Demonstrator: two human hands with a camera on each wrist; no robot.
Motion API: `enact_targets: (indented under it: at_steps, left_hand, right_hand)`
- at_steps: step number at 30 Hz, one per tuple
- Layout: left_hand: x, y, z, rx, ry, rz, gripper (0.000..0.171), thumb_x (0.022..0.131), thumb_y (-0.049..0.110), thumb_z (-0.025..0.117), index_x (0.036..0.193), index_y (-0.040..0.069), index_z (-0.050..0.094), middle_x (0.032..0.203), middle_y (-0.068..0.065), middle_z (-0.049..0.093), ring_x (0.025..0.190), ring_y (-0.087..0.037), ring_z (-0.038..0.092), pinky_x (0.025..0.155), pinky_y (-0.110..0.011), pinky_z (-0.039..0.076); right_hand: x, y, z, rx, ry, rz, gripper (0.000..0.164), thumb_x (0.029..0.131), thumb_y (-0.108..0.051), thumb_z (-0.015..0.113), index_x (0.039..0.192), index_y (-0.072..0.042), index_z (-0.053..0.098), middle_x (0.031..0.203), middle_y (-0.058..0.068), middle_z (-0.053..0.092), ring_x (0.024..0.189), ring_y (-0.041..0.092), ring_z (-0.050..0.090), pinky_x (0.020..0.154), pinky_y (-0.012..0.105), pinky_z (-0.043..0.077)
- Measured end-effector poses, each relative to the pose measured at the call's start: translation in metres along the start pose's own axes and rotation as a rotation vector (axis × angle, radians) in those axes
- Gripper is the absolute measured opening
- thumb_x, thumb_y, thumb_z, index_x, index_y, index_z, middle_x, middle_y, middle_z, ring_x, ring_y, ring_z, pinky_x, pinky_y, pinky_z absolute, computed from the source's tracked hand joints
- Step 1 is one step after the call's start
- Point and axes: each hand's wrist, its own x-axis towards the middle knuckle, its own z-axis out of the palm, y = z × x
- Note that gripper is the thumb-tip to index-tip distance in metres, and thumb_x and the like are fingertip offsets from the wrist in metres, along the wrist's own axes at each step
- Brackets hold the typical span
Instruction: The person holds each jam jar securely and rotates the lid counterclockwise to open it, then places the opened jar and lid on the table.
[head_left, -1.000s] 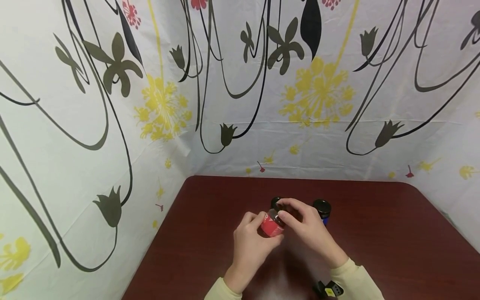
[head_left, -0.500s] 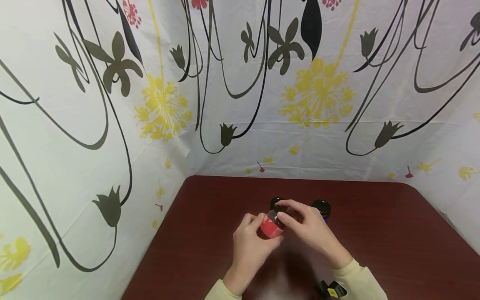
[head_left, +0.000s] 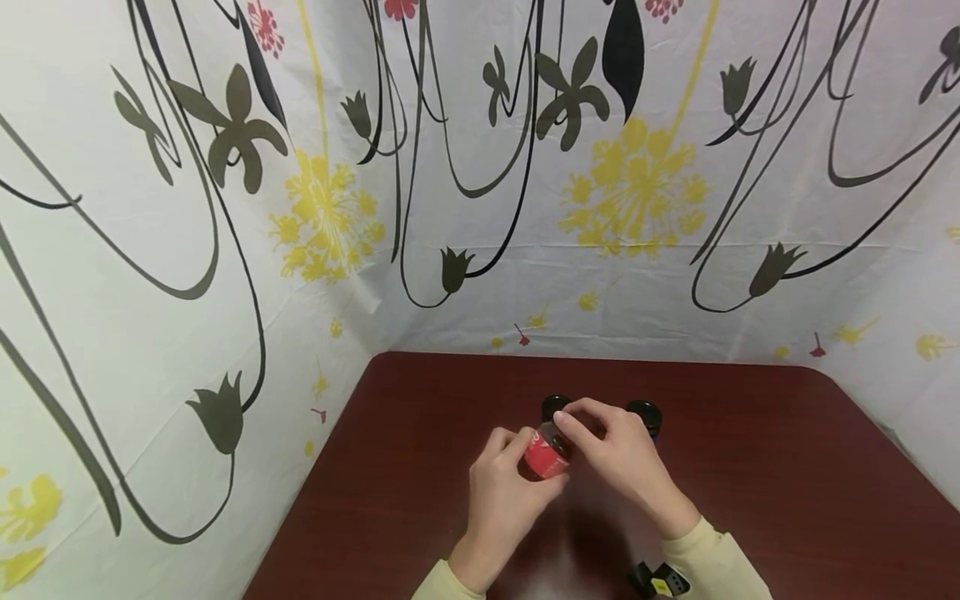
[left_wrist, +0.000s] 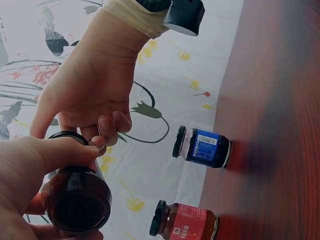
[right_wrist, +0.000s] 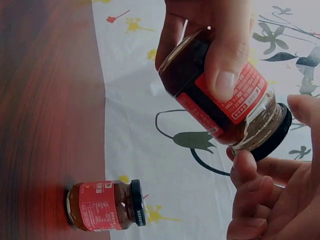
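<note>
My left hand [head_left: 502,496] grips a glass jar [head_left: 546,458] with a red label, tilted above the table. In the right wrist view, its thumb presses across the label. A black lid [right_wrist: 275,136] sits on the jar's mouth. My right hand [head_left: 626,462] has its thumb and fingertips around that lid's rim, the thumb at one side and a finger at the other. In the left wrist view, the jar's dark base [left_wrist: 79,205] faces the camera and hides part of the lid.
A second red-labelled jar [right_wrist: 100,206] with a black lid stands on the dark red table [head_left: 420,467]. A blue-labelled jar [left_wrist: 204,148] stands to its right in the head view. Patterned white cloth [head_left: 480,217] hangs behind the table.
My right thumb and fingers have shifted slightly upward around the lid. The left hand and jar have barely moved.
</note>
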Motion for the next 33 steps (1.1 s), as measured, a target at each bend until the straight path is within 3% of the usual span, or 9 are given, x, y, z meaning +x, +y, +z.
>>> enact_targets:
  at_steps: [6, 18, 24, 33]
  left_hand:
    - [0.0, 0.001, 0.001, 0.008, 0.003, 0.016, 0.052, 0.065, 0.031, 0.096, 0.11, 0.021, 0.072, 0.091, 0.007, 0.053, 0.071, -0.007, 0.053, 0.059, -0.018, 0.048]
    - [0.0, -0.001, 0.003, 0.02, -0.015, 0.017, 0.049, 0.066, 0.033, 0.095, 0.107, 0.023, 0.072, 0.091, 0.007, 0.051, 0.071, -0.009, 0.055, 0.061, -0.019, 0.05]
    - [-0.001, -0.001, 0.002, 0.017, -0.02, 0.013, 0.051, 0.066, 0.034, 0.095, 0.109, 0.022, 0.072, 0.092, 0.007, 0.052, 0.071, -0.013, 0.057, 0.061, -0.019, 0.05]
    - [-0.001, 0.001, -0.001, 0.012, -0.034, -0.016, 0.054, 0.065, 0.034, 0.096, 0.112, 0.02, 0.072, 0.093, 0.007, 0.052, 0.071, -0.007, 0.054, 0.062, -0.019, 0.05]
  right_hand:
    - [0.0, 0.0, 0.001, -0.003, 0.015, 0.01, 0.035, 0.092, -0.065, 0.059, 0.099, -0.032, 0.07, 0.069, -0.012, 0.064, 0.063, 0.013, 0.058, 0.056, 0.033, 0.046]
    - [0.001, 0.005, 0.0, 0.054, -0.05, 0.008, 0.025, 0.093, -0.059, 0.062, 0.104, -0.038, 0.068, 0.077, -0.013, 0.068, 0.067, 0.011, 0.062, 0.058, 0.033, 0.05]
    - [0.001, 0.006, -0.002, 0.065, -0.08, -0.01, 0.033, 0.093, -0.062, 0.061, 0.11, -0.035, 0.068, 0.086, -0.012, 0.07, 0.071, 0.01, 0.063, 0.061, 0.033, 0.052]
    - [0.0, 0.011, -0.003, 0.09, -0.117, -0.047, 0.04, 0.095, -0.058, 0.06, 0.118, -0.027, 0.068, 0.087, -0.011, 0.069, 0.073, 0.018, 0.064, 0.061, 0.032, 0.052]
